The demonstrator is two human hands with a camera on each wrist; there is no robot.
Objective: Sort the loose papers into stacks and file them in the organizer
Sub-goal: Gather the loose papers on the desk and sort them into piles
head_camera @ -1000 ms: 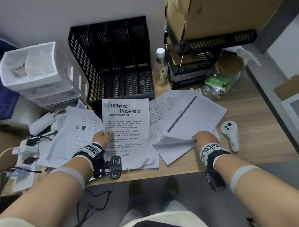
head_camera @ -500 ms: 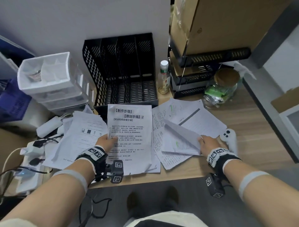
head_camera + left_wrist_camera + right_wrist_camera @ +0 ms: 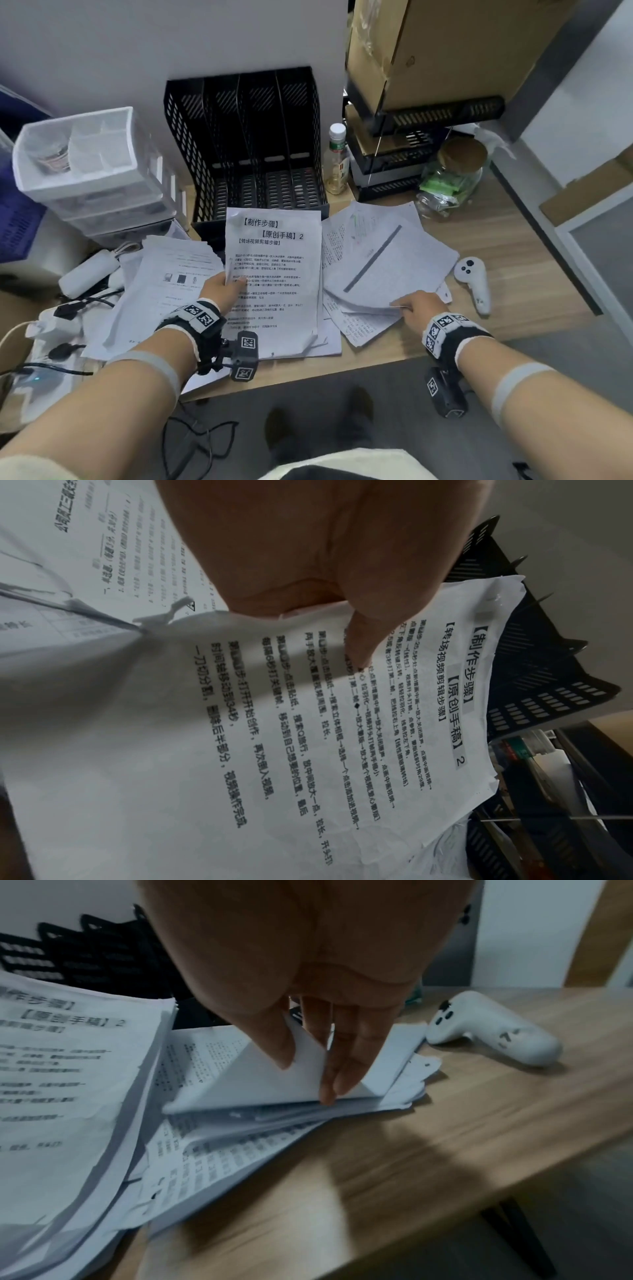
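Observation:
A black mesh organizer [image 3: 246, 147] with upright dividers stands against the wall, its slots holding nothing. In front of it lies a stack of printed sheets [image 3: 274, 274] with a bold heading. My left hand [image 3: 233, 282] grips the stack's left edge, thumb [image 3: 359, 637] on the top sheet [image 3: 308, 737]. To the right a fanned pile of loose papers [image 3: 387, 260] lies askew. My right hand [image 3: 399, 306] pinches the near corner of its upper sheets [image 3: 260, 1080], lifted off the rest. Another pile [image 3: 171, 281] lies on the left.
A white controller [image 3: 474, 281] lies right of the papers. At the back stand a small bottle [image 3: 337, 157], a cork-lidded glass jar [image 3: 452, 178] and black trays with cardboard boxes [image 3: 428, 113]. Plastic drawers [image 3: 85, 171] and a power strip with cables [image 3: 51, 329] crowd the left.
The sheet my right hand had folded up and over has come back down toward the pile, and the hand holds it lower at the near edge. My left hand stays on the middle stack.

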